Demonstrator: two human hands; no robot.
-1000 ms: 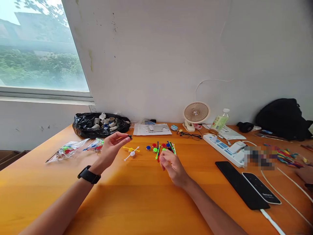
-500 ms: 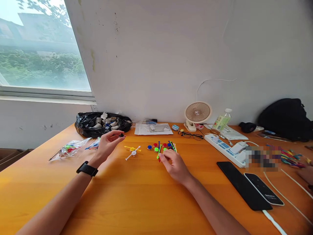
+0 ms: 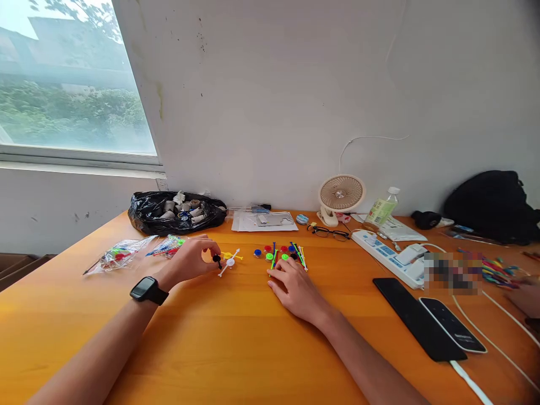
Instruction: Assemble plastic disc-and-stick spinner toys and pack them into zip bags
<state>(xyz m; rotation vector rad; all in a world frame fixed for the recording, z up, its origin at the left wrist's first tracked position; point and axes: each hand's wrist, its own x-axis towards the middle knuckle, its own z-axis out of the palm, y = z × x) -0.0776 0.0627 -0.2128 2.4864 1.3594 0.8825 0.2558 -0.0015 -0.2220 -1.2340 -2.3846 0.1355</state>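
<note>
Fingertips of your left hand (image 3: 192, 260) pinched a small black piece (image 3: 216, 259), holding it low over the table (image 3: 219, 337), just left of the yellow-and-white rod cross (image 3: 229, 261). A black watch (image 3: 147, 289) sat on that wrist. Your right hand (image 3: 295, 287) lay palm down on the table with its fingers loosely spread and nothing gripped, the fingertips touching the near edge of the pile of coloured discs and rods (image 3: 283, 255), which lay just right of the cross.

Left of the cross lay two clear bags of coloured parts (image 3: 139, 251), and behind them, against the wall, a black bag of spools (image 3: 177, 212). Behind the cross, toward the wall, lay a clear packet (image 3: 264, 221). Well right of the cross stood a small fan (image 3: 340, 197), with glasses (image 3: 328, 232) in front of it, a bottle (image 3: 381, 209), a power strip (image 3: 390, 258) and two phones (image 3: 434, 323). At the far right edge, another person's hand (image 3: 525, 297) rested near a heap of coloured sticks (image 3: 498, 271).
</note>
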